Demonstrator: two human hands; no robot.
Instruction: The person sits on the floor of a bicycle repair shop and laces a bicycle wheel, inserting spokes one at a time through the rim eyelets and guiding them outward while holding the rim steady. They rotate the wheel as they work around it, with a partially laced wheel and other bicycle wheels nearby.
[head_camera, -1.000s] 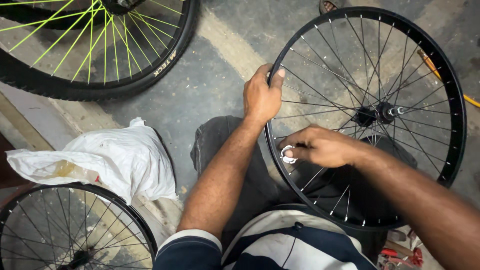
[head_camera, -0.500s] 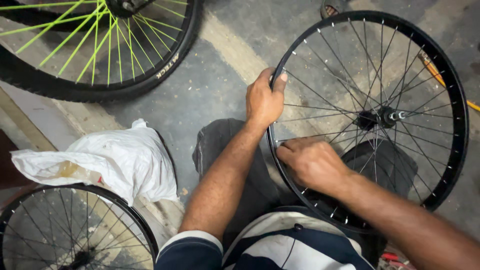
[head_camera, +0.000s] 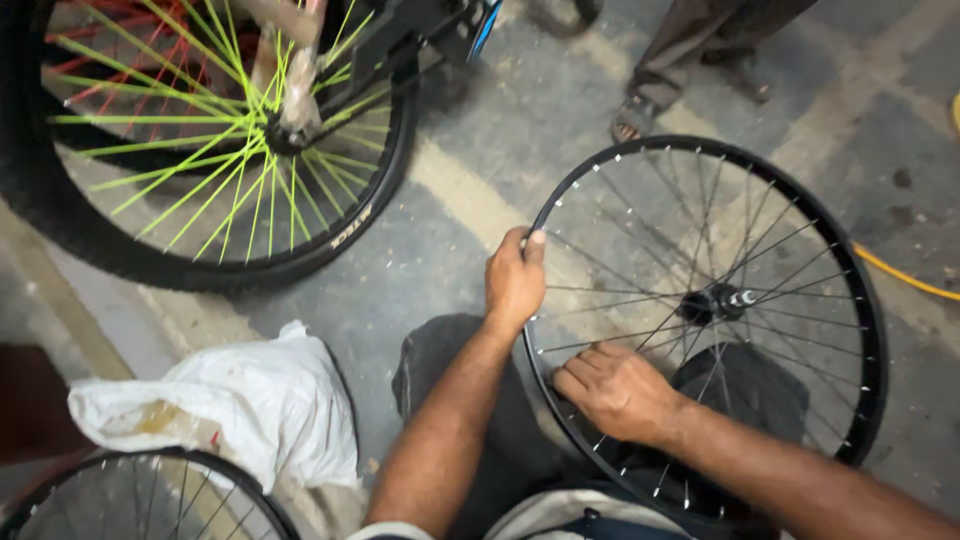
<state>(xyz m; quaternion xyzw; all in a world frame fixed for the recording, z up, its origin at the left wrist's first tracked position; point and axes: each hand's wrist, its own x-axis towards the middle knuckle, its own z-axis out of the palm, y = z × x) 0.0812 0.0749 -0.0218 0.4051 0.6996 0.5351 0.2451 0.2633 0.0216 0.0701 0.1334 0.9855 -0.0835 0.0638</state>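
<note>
- Place: a bicycle repair workshop, work done low over the floor.
- Floor (head_camera: 560, 110): bare grey concrete, stained, with a worn pale painted stripe.
- Bare black wheel rim (head_camera: 868, 330): no tyre, thin steel spokes and hub, steadied by a person's two hands.
- Mounted bicycle wheel (head_camera: 215, 140): knobby tyre, bright green spokes, fork and frame attached.
- Third spoked wheel (head_camera: 140, 500): at the lower left edge.
- White plastic bag (head_camera: 250, 400): crumpled on the floor.
- Bystander's sandalled foot (head_camera: 632, 120): nearby.
</note>
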